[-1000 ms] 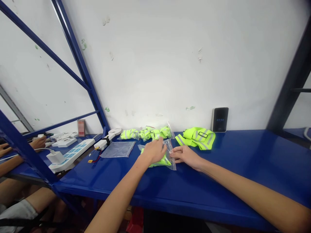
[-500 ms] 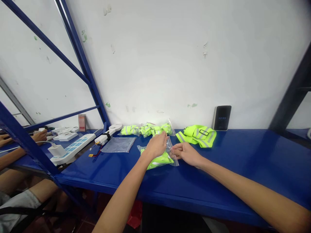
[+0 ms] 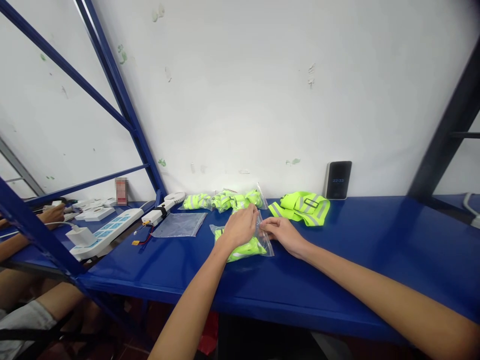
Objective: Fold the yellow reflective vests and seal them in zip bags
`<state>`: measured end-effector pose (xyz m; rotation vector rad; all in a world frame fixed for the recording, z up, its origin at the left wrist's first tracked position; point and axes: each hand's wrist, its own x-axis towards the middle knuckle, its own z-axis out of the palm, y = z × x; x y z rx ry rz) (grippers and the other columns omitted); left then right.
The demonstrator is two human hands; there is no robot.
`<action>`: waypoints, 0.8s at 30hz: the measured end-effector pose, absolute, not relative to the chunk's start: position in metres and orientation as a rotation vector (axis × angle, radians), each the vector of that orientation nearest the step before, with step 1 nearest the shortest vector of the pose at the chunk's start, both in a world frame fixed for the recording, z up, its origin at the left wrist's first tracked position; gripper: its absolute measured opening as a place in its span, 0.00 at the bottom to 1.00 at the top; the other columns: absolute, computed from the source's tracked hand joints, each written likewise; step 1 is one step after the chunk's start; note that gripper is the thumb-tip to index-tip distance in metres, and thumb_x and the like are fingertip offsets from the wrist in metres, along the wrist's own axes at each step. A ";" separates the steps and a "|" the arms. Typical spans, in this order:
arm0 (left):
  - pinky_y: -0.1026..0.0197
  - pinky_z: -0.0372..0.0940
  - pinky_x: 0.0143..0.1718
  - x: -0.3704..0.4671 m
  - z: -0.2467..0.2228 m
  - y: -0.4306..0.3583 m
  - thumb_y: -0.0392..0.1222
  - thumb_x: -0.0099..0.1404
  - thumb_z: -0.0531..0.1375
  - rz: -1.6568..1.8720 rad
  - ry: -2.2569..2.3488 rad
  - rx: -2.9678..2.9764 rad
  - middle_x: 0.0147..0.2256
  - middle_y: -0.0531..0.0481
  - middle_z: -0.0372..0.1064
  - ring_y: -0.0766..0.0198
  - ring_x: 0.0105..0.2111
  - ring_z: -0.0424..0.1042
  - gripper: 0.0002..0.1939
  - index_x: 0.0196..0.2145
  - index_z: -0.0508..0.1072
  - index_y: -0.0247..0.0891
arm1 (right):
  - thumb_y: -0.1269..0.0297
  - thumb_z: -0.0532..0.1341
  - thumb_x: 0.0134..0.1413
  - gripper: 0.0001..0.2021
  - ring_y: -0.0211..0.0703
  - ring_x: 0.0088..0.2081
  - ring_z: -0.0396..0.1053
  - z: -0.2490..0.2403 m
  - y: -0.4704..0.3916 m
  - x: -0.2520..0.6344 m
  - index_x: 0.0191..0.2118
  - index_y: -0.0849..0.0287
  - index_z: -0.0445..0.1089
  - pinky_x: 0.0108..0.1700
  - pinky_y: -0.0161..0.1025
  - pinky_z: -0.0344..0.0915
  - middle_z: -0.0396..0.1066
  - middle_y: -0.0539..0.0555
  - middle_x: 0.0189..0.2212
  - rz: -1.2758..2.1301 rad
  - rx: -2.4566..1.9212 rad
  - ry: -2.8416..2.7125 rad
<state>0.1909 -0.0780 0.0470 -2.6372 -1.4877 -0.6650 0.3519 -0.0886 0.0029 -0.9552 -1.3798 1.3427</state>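
A clear zip bag (image 3: 245,249) with a folded neon-yellow reflective strap inside lies on the blue table (image 3: 337,280). My left hand (image 3: 242,226) is closed on the bag's upper part, its fingertips near the opening. My right hand (image 3: 283,234) pinches the bag's right edge between thumb and fingers. Behind my hands, several bagged neon straps (image 3: 225,200) lie in a row by the wall. A loose neon strap with a black buckle (image 3: 305,207) rests behind my right hand. An empty clear bag (image 3: 180,225) lies flat to the left.
A phone (image 3: 338,180) leans on the wall at the back right. A white handheld fan (image 3: 174,198), a white device with wires (image 3: 154,216) and a power strip (image 3: 108,232) are at left. Another person's hand (image 3: 52,214) is beyond the blue frame (image 3: 131,115).
The view has shifted slightly. My left hand has its fingers a little lower over the bag, and my right hand is still pinching the edge.
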 end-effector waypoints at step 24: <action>0.62 0.58 0.32 0.188 0.048 -0.075 0.44 0.64 0.52 -0.866 -1.431 -2.858 0.32 0.52 0.73 0.62 0.31 0.69 0.08 0.31 0.68 0.39 | 0.58 0.63 0.49 0.09 0.39 0.27 0.68 0.006 -0.093 0.352 0.29 0.60 0.69 0.33 0.36 0.65 0.70 0.49 0.24 1.272 -0.887 -1.440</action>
